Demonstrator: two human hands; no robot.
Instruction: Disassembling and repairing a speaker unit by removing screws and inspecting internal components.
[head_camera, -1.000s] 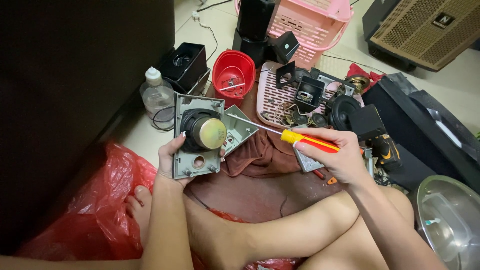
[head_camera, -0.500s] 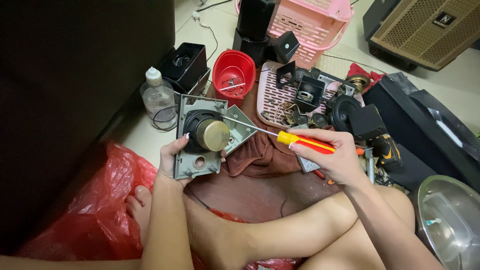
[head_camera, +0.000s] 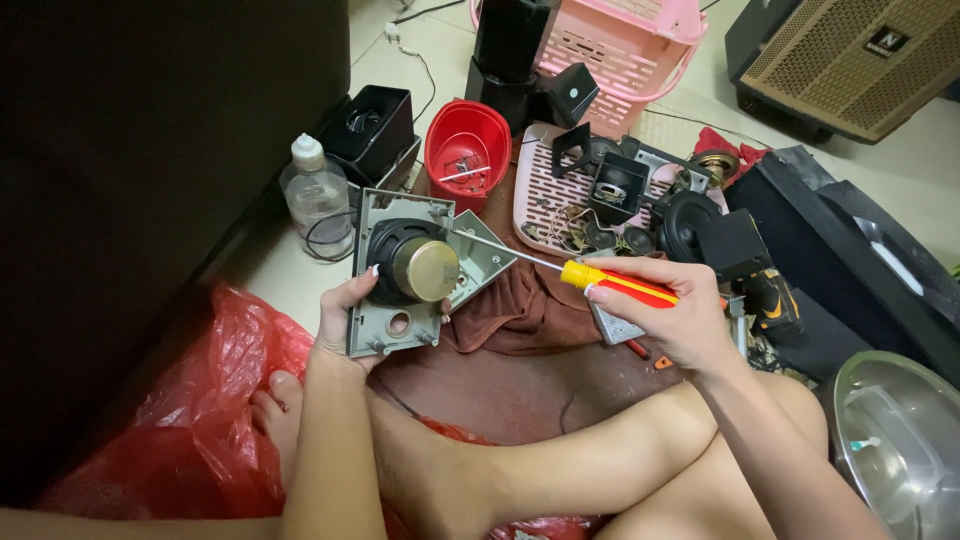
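My left hand (head_camera: 345, 322) grips the lower edge of a grey speaker panel (head_camera: 384, 322), held up over my lap. A black speaker cone with a brass-coloured magnet (head_camera: 424, 268) sits in the panel. My right hand (head_camera: 672, 318) holds a screwdriver with a red and yellow handle (head_camera: 612, 284). Its thin metal shaft (head_camera: 505, 251) points left, and the tip rests at the panel's upper right corner. A brown cloth (head_camera: 515, 312) lies under the panel.
A red bowl (head_camera: 467, 149) with small parts, a clear plastic bottle (head_camera: 315, 196), a pink basket (head_camera: 632, 52), a pink perforated tray (head_camera: 545, 197) of speaker parts, black speaker boxes (head_camera: 373, 124) and a cordless drill (head_camera: 768, 298) surround me. Red plastic bag (head_camera: 215, 420) lower left, clear bowl (head_camera: 890, 440) lower right.
The screwdriver tip has stayed at the panel's upper right corner. The panel has tilted slightly in my left hand, and my right hand has shifted a little.
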